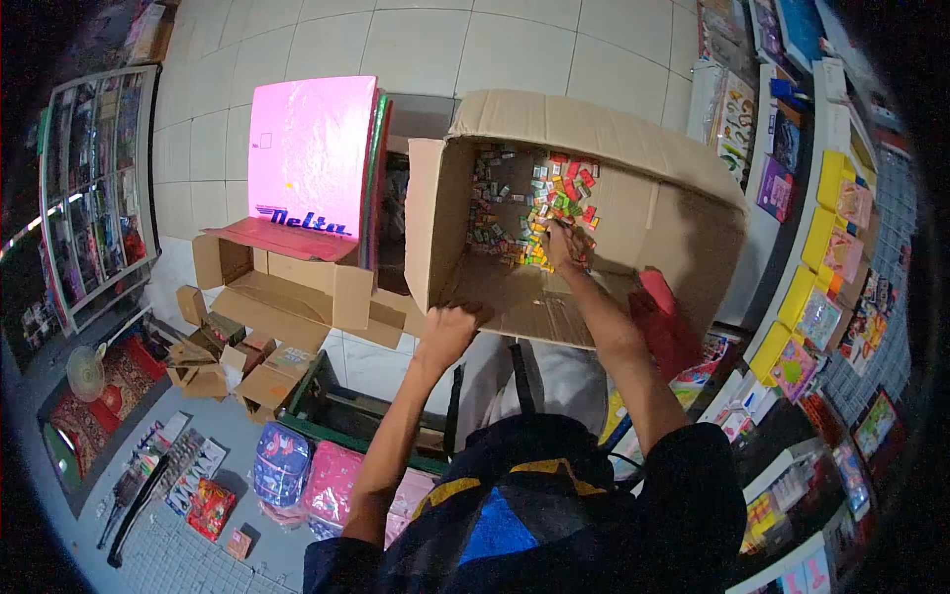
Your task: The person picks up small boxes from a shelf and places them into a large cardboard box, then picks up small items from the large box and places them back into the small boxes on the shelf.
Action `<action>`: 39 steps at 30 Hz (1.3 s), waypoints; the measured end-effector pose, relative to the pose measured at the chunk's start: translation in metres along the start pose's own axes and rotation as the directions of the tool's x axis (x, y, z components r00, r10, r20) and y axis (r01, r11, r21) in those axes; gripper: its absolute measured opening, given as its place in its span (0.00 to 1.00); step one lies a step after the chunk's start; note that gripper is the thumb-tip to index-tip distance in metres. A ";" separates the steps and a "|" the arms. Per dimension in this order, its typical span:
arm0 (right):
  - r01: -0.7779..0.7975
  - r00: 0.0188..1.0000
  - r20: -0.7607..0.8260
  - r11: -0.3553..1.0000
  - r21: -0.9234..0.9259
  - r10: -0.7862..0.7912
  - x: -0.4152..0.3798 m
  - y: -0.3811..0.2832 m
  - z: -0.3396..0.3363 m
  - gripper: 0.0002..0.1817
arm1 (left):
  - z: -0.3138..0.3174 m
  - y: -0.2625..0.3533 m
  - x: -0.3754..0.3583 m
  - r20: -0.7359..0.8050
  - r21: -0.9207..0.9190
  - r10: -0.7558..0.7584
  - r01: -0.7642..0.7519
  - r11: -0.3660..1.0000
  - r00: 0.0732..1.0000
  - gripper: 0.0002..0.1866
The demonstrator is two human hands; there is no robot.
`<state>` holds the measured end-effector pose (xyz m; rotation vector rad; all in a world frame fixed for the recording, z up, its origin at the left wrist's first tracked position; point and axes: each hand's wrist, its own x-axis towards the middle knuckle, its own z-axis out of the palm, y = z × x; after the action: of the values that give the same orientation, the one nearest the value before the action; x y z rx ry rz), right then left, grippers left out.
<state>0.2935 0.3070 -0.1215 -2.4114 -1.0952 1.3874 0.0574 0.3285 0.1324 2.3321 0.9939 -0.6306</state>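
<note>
A large open cardboard box stands in front of me, with several small colourful packets heaped at its far inner end. My right hand reaches deep inside the box and rests on the packets; its fingers are closed among them, and whether they hold one I cannot tell. My left hand grips the box's near left rim and flap, fingers curled over the cardboard edge.
A pink "Delta" board leans behind a smaller open carton at left. Small empty boxes and a dark green crate lie below. Shelves of packaged goods line the right; a glass cabinet stands far left.
</note>
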 end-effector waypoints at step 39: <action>0.368 0.862 -0.189 0.837 -0.405 -0.470 -0.011 0.021 -0.019 0.13 | 0.013 -0.004 0.001 -0.032 0.032 0.040 -0.039 0.999 0.999 0.12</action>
<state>0.3162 0.2886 -0.1136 -2.2748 -1.7841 0.7228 0.0525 0.3237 0.1208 2.3906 0.9568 -0.5981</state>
